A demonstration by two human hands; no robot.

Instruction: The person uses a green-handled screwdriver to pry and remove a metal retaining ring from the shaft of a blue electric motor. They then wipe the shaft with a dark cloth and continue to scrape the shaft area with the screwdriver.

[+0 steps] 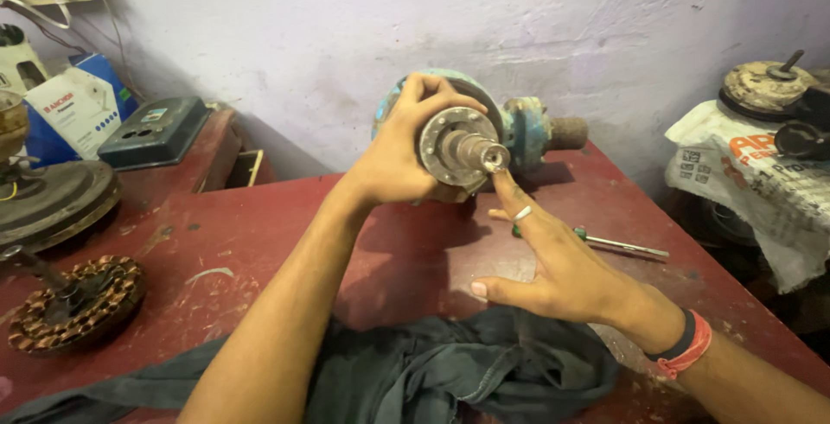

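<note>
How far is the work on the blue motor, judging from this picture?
Done: the blue motor lies on its side on the red table, with its round metal flange and shaft exposed. In hand: the left hand steadies the flange while a right hand finger touches the shaft tip. Left: the screwdriver lies unused on the table; how much remains cannot be told.

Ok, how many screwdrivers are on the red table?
1. The screwdriver lies on the red table behind the right hand, its handle mostly hidden; the dark cloth could hide others.
</note>
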